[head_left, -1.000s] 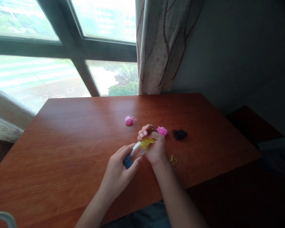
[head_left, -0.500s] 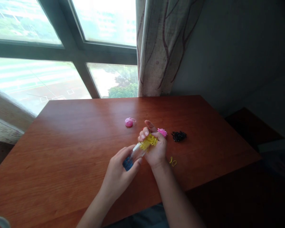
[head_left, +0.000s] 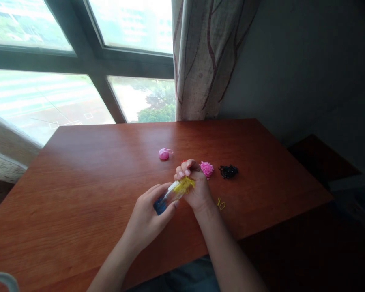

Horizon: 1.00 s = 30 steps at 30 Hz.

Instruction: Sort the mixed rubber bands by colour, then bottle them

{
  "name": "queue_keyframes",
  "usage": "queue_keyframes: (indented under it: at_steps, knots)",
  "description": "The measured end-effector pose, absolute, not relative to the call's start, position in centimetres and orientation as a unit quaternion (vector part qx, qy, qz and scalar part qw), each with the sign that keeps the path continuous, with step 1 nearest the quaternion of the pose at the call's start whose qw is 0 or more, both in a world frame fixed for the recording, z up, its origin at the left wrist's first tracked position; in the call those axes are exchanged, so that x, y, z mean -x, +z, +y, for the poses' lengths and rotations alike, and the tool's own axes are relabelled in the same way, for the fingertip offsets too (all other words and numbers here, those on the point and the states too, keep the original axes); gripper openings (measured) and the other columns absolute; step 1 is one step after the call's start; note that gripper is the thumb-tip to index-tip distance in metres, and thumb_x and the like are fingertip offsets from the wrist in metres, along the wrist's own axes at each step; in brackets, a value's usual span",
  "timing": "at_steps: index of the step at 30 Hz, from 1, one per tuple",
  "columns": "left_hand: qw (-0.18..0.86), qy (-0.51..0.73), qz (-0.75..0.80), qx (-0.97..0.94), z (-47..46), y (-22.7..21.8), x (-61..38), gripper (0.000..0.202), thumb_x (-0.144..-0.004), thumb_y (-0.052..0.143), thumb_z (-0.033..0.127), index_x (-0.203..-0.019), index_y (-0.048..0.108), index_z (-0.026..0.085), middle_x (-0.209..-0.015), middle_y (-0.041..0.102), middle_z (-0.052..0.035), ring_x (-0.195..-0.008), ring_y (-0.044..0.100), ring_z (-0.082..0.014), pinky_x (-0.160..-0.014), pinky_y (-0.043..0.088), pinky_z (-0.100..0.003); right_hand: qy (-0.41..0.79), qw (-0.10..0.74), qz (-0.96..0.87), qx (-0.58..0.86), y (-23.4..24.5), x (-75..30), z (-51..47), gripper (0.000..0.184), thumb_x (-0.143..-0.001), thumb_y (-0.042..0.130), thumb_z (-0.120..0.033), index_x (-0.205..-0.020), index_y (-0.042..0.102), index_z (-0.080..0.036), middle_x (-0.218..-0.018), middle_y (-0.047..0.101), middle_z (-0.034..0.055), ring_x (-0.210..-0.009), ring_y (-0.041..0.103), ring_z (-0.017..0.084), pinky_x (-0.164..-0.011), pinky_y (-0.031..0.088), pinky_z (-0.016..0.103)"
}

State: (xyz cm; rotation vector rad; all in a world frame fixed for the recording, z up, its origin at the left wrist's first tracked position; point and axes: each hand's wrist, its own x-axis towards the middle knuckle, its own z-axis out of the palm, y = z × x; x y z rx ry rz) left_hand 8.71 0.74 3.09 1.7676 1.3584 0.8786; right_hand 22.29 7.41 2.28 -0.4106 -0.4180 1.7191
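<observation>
My left hand [head_left: 149,213] is wrapped round a clear bottle [head_left: 170,194] that lies tilted, its mouth end up toward the right. Blue bits [head_left: 160,206] fill its lower end. My right hand [head_left: 196,184] is closed at the bottle's mouth, on a clump of yellow rubber bands [head_left: 185,185], part of it at or inside the opening. How much of the clump is within the bottle I cannot tell. Beyond the right hand lies a pile of pink bands [head_left: 206,169], with a bit of red [head_left: 183,162] partly hidden behind the fingers.
A pink round lid with a loop [head_left: 164,153] lies farther back on the wooden table [head_left: 79,190]. A black pile of bands [head_left: 229,171] sits to the right. Two loose yellow bands [head_left: 221,203] lie beside my right forearm. A pale curved object [head_left: 3,279] shows at the lower left.
My right fingers have curled in tighter over the yellow rubber bands, the raised finger now folded. Both hands and the bottle sit slightly farther left.
</observation>
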Motion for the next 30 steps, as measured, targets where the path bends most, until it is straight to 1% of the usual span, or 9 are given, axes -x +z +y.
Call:
queue_keyframes:
  at_steps: [7,15,17,22,27,30]
  knots:
    - [0.383,0.354,0.539,-0.661,0.5,3.1,-9.1,0.031,-0.088,0.061,0.033,-0.115,0.066,0.017,-0.105,0.071,-0.0066,-0.095,0.067,-0.0223,-0.082,0.051,-0.03,0.744,0.624,-0.15,0.184,3.0,-22.5,7.1,0.014,-0.058,0.055,-0.009,-0.064,0.06,-0.021,-0.056,0.046,-0.0054,-0.056,0.045,0.01,-0.054,0.039,0.02]
    - [0.385,0.353,0.547,-0.653,0.4,3.1,-9.2,0.033,-0.088,0.062,0.035,-0.116,0.066,0.017,-0.104,0.072,-0.0064,-0.092,0.067,-0.0221,-0.081,0.051,-0.03,0.758,0.614,-0.131,0.177,2.7,-22.7,6.9,0.008,-0.068,0.054,-0.019,-0.073,0.061,-0.021,-0.062,0.047,-0.0034,-0.06,0.047,0.011,-0.057,0.042,0.022]
    - [0.386,0.352,0.548,-0.653,0.4,3.1,-9.2,0.034,-0.088,0.062,0.035,-0.116,0.066,0.017,-0.103,0.072,-0.0063,-0.091,0.067,-0.0218,-0.08,0.051,-0.03,0.756,0.617,-0.14,0.166,2.6,-22.7,7.0,0.011,-0.067,0.054,-0.017,-0.073,0.062,-0.021,-0.063,0.048,-0.0036,-0.06,0.047,0.011,-0.058,0.042,0.021]
    - [0.381,0.353,0.539,-0.663,0.4,3.2,-8.9,0.033,-0.088,0.062,0.033,-0.117,0.066,0.017,-0.105,0.072,-0.0064,-0.092,0.067,-0.0213,-0.081,0.051,-0.03,0.759,0.611,-0.163,0.157,2.5,-22.5,7.1,0.025,-0.056,0.053,-0.004,-0.072,0.062,-0.021,-0.062,0.049,-0.0061,-0.06,0.048,0.009,-0.058,0.041,0.019]
    - [0.384,0.333,0.519,-0.687,0.8,3.8,-8.0,0.035,-0.087,0.062,0.031,-0.119,0.067,0.018,-0.106,0.072,-0.007,-0.091,0.067,-0.0222,-0.08,0.051,-0.029,0.772,0.582,-0.187,0.172,2.7,-22.4,7.2,0.023,-0.057,0.056,-0.002,-0.068,0.06,-0.021,-0.06,0.049,-0.007,-0.06,0.05,0.01,-0.057,0.042,0.019]
    - [0.401,0.328,0.512,-0.685,0.9,3.9,-7.7,0.035,-0.088,0.062,0.032,-0.12,0.067,0.018,-0.108,0.072,-0.0067,-0.091,0.067,-0.0219,-0.081,0.052,-0.029,0.778,0.571,-0.201,0.169,2.7,-22.4,7.1,0.023,-0.055,0.057,-0.002,-0.067,0.062,-0.021,-0.059,0.05,-0.0066,-0.061,0.052,0.01,-0.058,0.042,0.019]
